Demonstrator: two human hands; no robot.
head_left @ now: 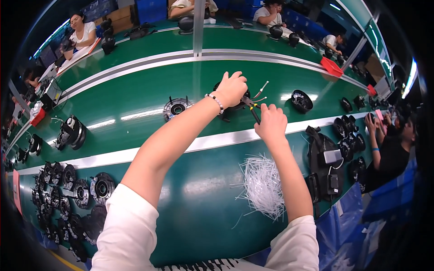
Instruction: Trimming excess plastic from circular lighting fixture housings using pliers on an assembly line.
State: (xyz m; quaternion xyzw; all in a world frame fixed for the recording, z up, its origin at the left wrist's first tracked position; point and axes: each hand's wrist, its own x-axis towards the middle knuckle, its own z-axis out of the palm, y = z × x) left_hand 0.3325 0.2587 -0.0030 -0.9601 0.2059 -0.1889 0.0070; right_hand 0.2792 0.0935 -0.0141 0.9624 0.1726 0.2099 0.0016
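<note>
My left hand (231, 90), with a beaded bracelet at its wrist, is closed over a black round housing (233, 102) on the far green surface. The hand covers much of that part. In my right hand (273, 121) is a pair of cutting pliers (254, 112) with black and yellow handles. Its jaws reach the right side of the housing, by thin wires (259, 93) with pale connectors that stick out there. Left of the housing lies a black ring-shaped part (177, 108) with upright prongs, and a black bowl-shaped cover (301, 101) rests to the right.
A heap of thin whitish plastic strips (264, 186) lies between my forearms. Many black round parts (81, 193) crowd the near left. A black strap assembly (322, 158) lies right, near a co-worker (392, 153). A metal rail (212, 141) separates the two surfaces.
</note>
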